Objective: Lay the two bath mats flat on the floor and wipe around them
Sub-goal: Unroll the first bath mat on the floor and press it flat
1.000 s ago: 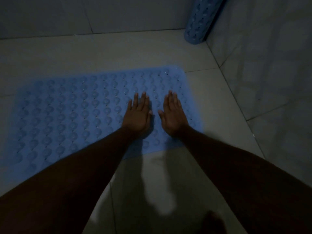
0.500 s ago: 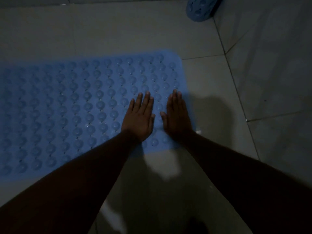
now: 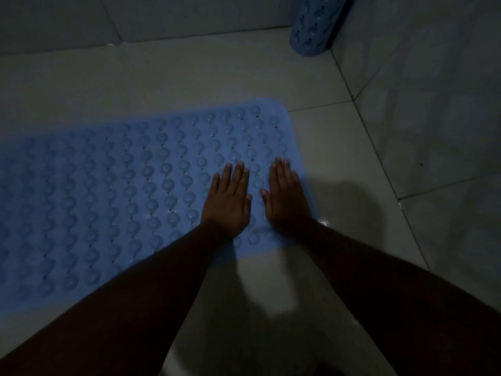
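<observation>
Bath mat (image 3: 122, 191) flat under left hand (image 3: 229, 204), right hand (image 3: 287, 199).

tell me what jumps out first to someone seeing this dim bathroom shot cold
The blue bath mat studded with suction cups lies flat across the left and middle of the tiled floor. The left hand and right hand press flat, fingers straight, on its right end. A second, rolled blue bath mat stands in the far right corner against the wall.
</observation>
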